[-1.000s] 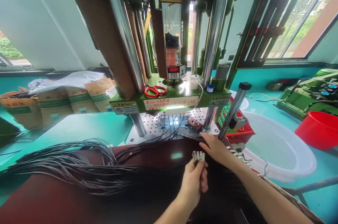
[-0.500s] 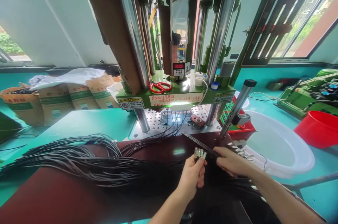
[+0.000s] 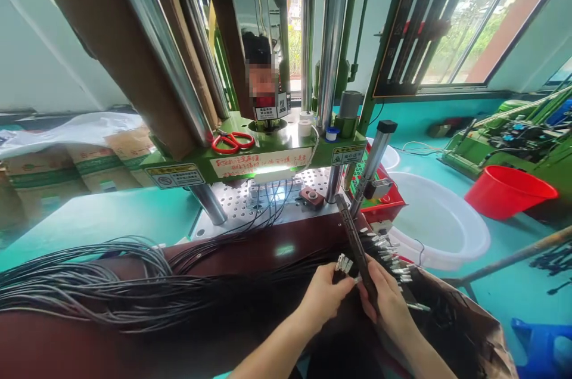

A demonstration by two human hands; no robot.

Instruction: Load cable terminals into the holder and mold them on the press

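My left hand [image 3: 326, 295] is closed around several black cables whose silvery metal connectors [image 3: 343, 263] stick up above the fingers. Beside it, my right hand [image 3: 388, 292] grips a long, narrow dark metal bar [image 3: 355, 242], tilted with its far end toward the press. The left thumb and fingertips meet a small connector close to the bar; whether it touches the bar I cannot tell. More cable ends with silvery connectors [image 3: 386, 248] lie just right of the bar. A large bundle of black cables [image 3: 111, 277] stretches across the brown tabletop [image 3: 53, 349] to the left.
Ahead stands a green press [image 3: 286, 155] with chrome columns and a perforated plate [image 3: 232, 200]; thin cables run into its lit mould [image 3: 274, 191]. Red-handled scissors [image 3: 232, 142] lie on its ledge. At right are a white tub [image 3: 473, 242], a red bucket [image 3: 509, 191] and a blue stool [image 3: 543, 343].
The view has turned right and moved closer to the press. My right hand has swung the bar steeper, and my left hand has come up against it with the connectors.
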